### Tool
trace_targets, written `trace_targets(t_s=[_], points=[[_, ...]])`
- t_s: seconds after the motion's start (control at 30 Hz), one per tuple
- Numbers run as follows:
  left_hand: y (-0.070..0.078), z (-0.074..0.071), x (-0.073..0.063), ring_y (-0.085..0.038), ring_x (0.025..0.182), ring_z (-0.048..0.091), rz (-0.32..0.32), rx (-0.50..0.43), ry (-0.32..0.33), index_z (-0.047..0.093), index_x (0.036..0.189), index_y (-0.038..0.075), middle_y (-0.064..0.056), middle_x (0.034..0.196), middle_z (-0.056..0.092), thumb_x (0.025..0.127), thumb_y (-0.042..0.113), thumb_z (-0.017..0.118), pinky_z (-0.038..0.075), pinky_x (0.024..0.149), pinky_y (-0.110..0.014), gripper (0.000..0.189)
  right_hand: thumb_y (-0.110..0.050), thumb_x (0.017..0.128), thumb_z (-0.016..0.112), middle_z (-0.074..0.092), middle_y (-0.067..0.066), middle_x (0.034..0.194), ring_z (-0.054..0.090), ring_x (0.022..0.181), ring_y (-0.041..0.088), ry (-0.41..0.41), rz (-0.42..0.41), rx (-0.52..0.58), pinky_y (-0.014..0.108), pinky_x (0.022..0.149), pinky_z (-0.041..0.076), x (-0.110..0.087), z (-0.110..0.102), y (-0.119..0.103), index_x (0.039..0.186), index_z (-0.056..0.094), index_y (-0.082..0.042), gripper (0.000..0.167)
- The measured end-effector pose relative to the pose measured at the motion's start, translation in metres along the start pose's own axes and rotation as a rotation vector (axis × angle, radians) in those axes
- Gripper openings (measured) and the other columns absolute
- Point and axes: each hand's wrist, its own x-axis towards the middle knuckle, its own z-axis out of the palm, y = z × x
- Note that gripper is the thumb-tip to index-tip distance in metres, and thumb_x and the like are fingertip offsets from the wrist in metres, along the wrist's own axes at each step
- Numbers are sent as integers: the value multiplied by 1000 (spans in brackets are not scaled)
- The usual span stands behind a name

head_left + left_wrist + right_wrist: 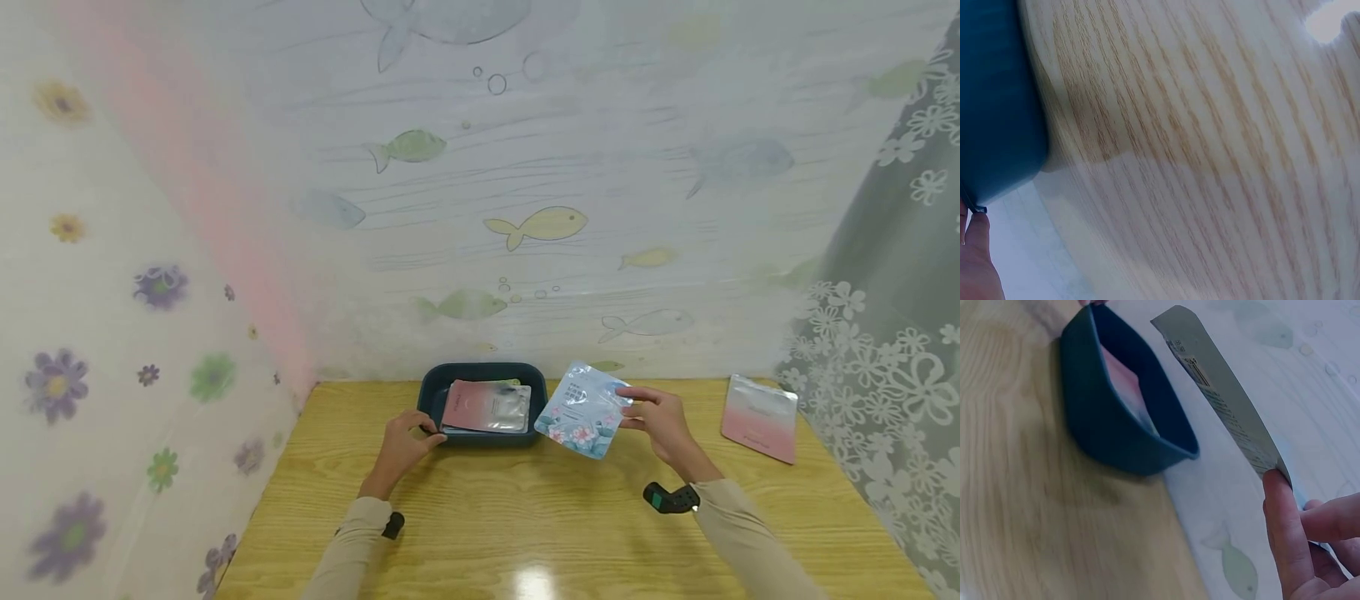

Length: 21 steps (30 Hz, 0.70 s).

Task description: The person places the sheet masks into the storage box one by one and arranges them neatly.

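My right hand (662, 425) pinches the right edge of a light blue sheet mask packet (581, 408) printed with pink flowers. The packet is held up just right of a dark blue plastic bin (480, 440), and its grey printed back faces the right wrist view. At the bin's front left corner my left hand (403, 442) grips the rim between thumb and fingers; part of that grip shows in the left wrist view, fingertips (979, 226) at the rim. Inside the bin lies a pink and silver mask packet (487, 406) over others, mostly hidden beneath it.
Another pink and silver packet (760, 418) lies flat at the right of the wooden table (480, 517). A wall hanging with fish prints (536, 225) rises right behind the bin. Lacy white-flowered fabric (885, 358) borders the table's right side.
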Motion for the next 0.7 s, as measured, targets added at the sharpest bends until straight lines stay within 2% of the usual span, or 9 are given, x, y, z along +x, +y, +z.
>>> trace_targets(t_s=[0.3,0.5,0.7], points=[[0,0,0,-11,77,56,6,-7,9,65,75,17,6,81,60,73,15,83,50,73,-36,18,15,85,49,48,24,127,60,73,11,8,11,95,31,69,56,9,30,7,121,49,21,37],[-1,0,0,-11,77,56,9,-18,13,65,75,17,5,81,60,72,14,83,50,72,-35,18,15,84,49,53,22,123,61,72,13,45,33,139,32,67,56,15,52,11,118,52,20,35],[1,0,0,-11,79,56,-1,-22,7,66,75,17,4,82,61,73,15,83,50,74,-35,17,16,81,47,48,24,127,59,67,13,78,52,182,30,64,56,19,73,13,116,54,20,36]])
